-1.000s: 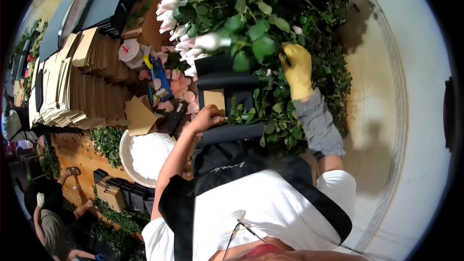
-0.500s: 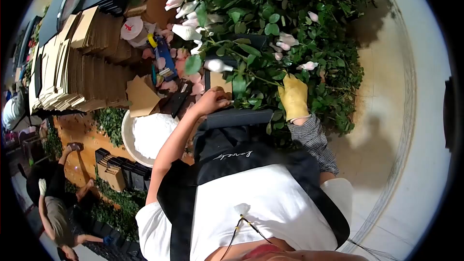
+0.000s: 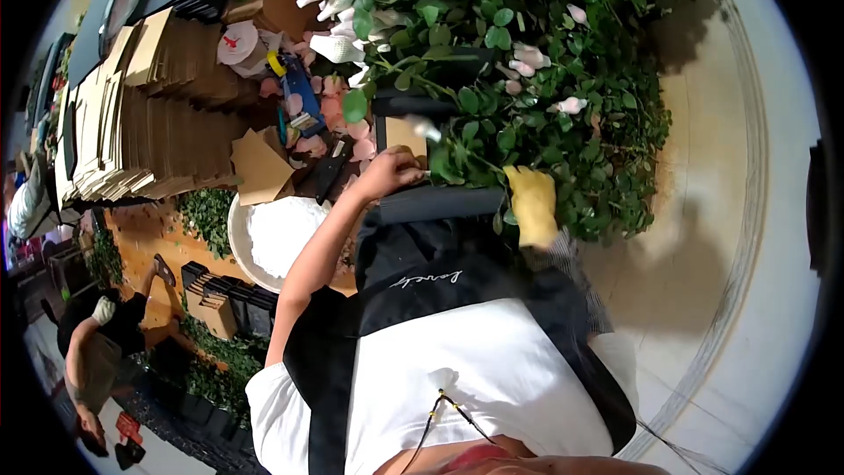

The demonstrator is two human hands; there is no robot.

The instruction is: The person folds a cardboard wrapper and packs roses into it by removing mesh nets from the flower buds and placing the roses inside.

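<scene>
My right hand [image 3: 533, 204], in a yellow glove, is closed around the leafy stem of a rose [image 3: 428, 130]. The rose's pale head points left and is blurred. My bare left hand [image 3: 392, 172] has curled fingers at the edge of a black holder lined with a cardboard sheet [image 3: 405, 135]. Something small and whitish shows at its fingertips, too little to name. Just below both hands lies a black padded bar [image 3: 444, 203], in front of my apron. A large heap of leafy rose stems [image 3: 607, 136] spreads beyond and beside the glove.
Stacked cardboard sheets [image 3: 145, 136] stand at left, beside a white tape roll [image 3: 237, 42] and a blue tool [image 3: 301, 97] among pink petals. A white-lined basin [image 3: 280, 237] sits by my left forearm. Netted white roses [image 3: 338, 47] lie ahead. Another person [image 3: 92, 347] is at lower left.
My gloved hand has drawn back toward my body, bringing the rose's head right and down across the cardboard. My left hand has barely moved. The other person has shifted posture.
</scene>
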